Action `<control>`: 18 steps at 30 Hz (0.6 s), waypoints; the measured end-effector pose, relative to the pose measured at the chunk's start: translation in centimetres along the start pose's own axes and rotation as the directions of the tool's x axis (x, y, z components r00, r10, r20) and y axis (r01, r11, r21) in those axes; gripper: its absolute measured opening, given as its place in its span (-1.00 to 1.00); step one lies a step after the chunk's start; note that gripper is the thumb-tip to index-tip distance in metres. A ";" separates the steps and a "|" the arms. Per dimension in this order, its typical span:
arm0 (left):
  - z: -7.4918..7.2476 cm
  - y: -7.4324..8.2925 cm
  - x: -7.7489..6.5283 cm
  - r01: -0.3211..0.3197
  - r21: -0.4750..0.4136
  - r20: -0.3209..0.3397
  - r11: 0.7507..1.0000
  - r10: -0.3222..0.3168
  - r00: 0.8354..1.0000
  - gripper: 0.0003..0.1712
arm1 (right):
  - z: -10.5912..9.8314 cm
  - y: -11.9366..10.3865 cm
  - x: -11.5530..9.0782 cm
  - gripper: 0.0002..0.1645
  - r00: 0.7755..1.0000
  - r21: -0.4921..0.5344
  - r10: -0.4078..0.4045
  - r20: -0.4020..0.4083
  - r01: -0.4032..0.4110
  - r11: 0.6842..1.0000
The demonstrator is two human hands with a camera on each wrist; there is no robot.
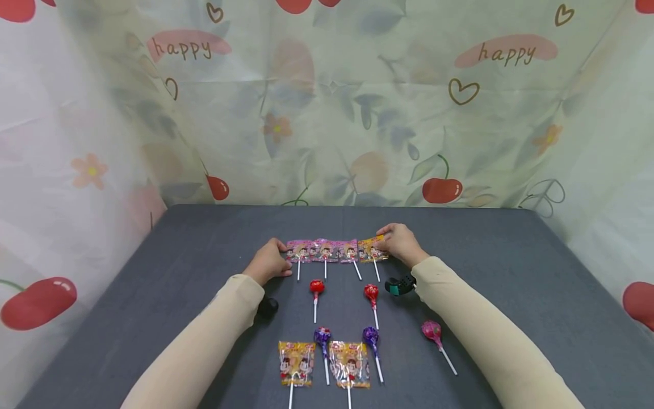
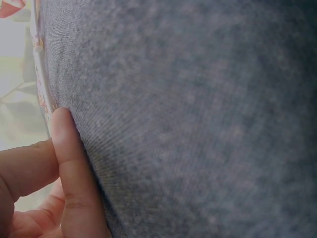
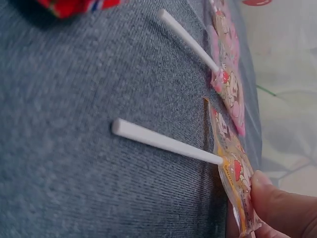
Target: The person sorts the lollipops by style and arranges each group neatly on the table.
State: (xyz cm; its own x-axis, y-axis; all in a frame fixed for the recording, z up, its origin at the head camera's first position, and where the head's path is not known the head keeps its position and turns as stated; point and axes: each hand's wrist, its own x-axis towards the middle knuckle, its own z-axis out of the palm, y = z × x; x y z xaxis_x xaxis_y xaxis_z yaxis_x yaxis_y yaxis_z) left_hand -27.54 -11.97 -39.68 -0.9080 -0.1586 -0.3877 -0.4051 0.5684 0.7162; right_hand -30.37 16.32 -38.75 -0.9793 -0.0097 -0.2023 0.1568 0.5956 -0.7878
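Observation:
Three flat lollipops in pink wrappers (image 1: 325,250) lie side by side at the far part of the table, sticks toward me. At the row's left end, my left hand (image 1: 268,261) touches the edge of the leftmost pink wrapper with its fingertips. My right hand (image 1: 402,244) pinches the right edge of a yellow-wrapped lollipop (image 1: 369,250) at the row's other end. Close up in the right wrist view, the thumb (image 3: 282,206) presses on that yellow wrapper (image 3: 233,166). The left wrist view shows the left fingers (image 2: 74,168) low against the cloth.
Nearer me lie two red ball lollipops (image 1: 317,287), two purple ones (image 1: 323,336) and two yellow-wrapped flat ones (image 1: 297,363). A pink ball lollipop (image 1: 431,329) lies beside my right forearm. A printed curtain (image 1: 332,142) hangs behind the grey table (image 1: 214,238).

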 end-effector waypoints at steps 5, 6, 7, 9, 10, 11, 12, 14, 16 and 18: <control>0.1 0.0 0.0 0.005 -0.006 0.000 1.000 -0.005 1.000 -0.55 | 0.0 -0.3 -0.1 -0.61 0.999 -0.079 -0.025 -0.029 0.023 0.997; 0.1 -0.1 0.1 0.005 -0.008 0.000 1.000 -0.005 1.000 -0.54 | 0.0 -0.4 -0.1 -0.61 0.999 -0.096 -0.028 -0.036 0.024 0.995; 0.1 -0.1 0.1 0.006 -0.008 0.000 1.000 -0.006 1.000 -0.54 | 0.0 -0.4 -0.1 -0.62 0.999 -0.114 -0.031 -0.043 0.026 0.993; 0.1 -0.1 0.2 0.006 -0.008 0.000 1.000 -0.006 1.000 -0.54 | 0.1 -0.6 0.0 -0.64 0.998 -0.154 -0.035 -0.052 0.027 0.988; 0.1 -0.1 0.2 0.008 -0.009 -0.001 1.000 -0.008 1.000 -0.54 | 0.1 -0.6 0.0 -0.65 0.998 -0.169 -0.034 -0.054 0.024 0.985; 0.1 -0.1 0.2 0.009 -0.008 -0.001 1.000 -0.009 1.000 -0.55 | 0.1 -0.7 0.0 -0.65 0.998 -0.182 -0.032 -0.056 0.021 0.983; 0.1 -0.1 0.2 0.010 -0.008 -0.001 1.000 -0.010 1.000 -0.55 | 0.1 -0.7 0.0 -0.66 0.998 -0.192 -0.026 -0.058 0.015 0.981; 0.1 -0.1 0.2 0.013 -0.006 -0.001 1.000 -0.013 1.000 -0.55 | 0.1 -0.7 0.1 -0.66 0.998 -0.209 -0.017 -0.059 0.005 0.978; 0.1 0.0 0.1 0.014 -0.005 -0.001 1.000 -0.014 1.000 -0.55 | 0.0 -0.6 0.1 -0.65 0.998 -0.218 -0.015 -0.059 0.002 0.976; 0.1 0.0 0.1 0.014 -0.006 -0.002 1.000 -0.014 1.000 -0.55 | -0.1 -0.5 0.1 -0.63 0.998 -0.223 -0.013 -0.057 0.000 0.975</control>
State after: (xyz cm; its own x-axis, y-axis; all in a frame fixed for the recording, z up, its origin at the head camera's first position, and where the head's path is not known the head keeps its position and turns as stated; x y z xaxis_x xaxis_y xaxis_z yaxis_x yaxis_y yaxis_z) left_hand -27.62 -11.86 -39.75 -0.9022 -0.1681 -0.3972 -0.4188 0.5614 0.7138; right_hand -30.52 16.12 -38.30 -0.9870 0.0283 -0.1582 0.1241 0.7597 -0.6383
